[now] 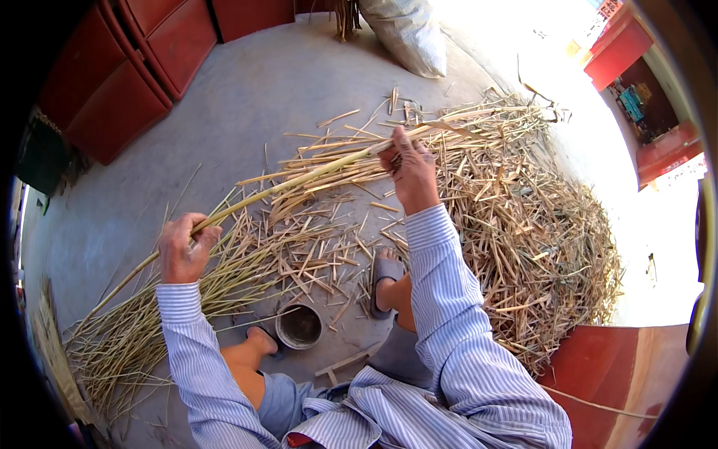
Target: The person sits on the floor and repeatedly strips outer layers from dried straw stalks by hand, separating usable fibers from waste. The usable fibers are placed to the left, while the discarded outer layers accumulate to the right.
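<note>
A long pale-green plant stalk [295, 182] slants in front of me, rising from lower left to upper right. My left hand [187, 248] is closed around its lower part. Farther up, my right hand [416, 178] pinches the stalk near its thicker, paler end, where a dry leaf sheath shows. Below my left hand spreads a heap of thin, bare stems [123, 355]. Under and beyond my right hand lie more stalks [479, 123], some with dry leaves. A large pile of dry husks and broken straw [535, 236] sits to the right of my right forearm.
A small round bowl [299, 346] stands on the grey floor [232, 97] between my feet. Short straw bits [307, 254] are scattered ahead. A white sack [410, 37] is at the far side, red panels [90, 86] at the far left, a red surface [598, 367] at the near right.
</note>
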A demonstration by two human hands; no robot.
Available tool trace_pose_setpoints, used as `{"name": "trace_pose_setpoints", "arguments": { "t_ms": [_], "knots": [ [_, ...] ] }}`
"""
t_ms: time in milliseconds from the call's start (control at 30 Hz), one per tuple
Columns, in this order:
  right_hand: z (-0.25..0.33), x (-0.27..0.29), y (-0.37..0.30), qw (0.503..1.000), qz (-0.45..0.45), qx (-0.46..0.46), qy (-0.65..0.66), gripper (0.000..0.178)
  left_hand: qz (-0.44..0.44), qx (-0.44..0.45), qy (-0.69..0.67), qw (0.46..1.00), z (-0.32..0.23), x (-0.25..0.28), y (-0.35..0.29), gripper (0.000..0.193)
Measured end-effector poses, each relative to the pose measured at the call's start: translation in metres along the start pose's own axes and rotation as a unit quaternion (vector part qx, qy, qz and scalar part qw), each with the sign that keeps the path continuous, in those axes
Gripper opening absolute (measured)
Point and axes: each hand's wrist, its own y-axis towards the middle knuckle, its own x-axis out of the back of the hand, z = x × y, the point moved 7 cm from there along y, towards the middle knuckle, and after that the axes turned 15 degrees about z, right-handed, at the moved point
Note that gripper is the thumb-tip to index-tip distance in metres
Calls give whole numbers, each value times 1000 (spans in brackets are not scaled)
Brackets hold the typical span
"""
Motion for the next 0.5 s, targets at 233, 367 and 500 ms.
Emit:
{"name": "trace_pose_setpoints", "arguments": {
  "t_ms": [233, 367, 500],
  "knots": [
    [-43, -78, -18, 993, 84, -83, 1, 25, -29, -60, -37, 997, -74, -30, 24, 21],
    [-1, 19, 19, 998, -48, -6, 50, 20, 41, 40, -135, 989, -23, -18, 4, 23],
    [7, 73, 20, 983, -99, 66, 139, 20, 75, 81, -176, 978, 13, -9, -17, 25]
  ]
}}
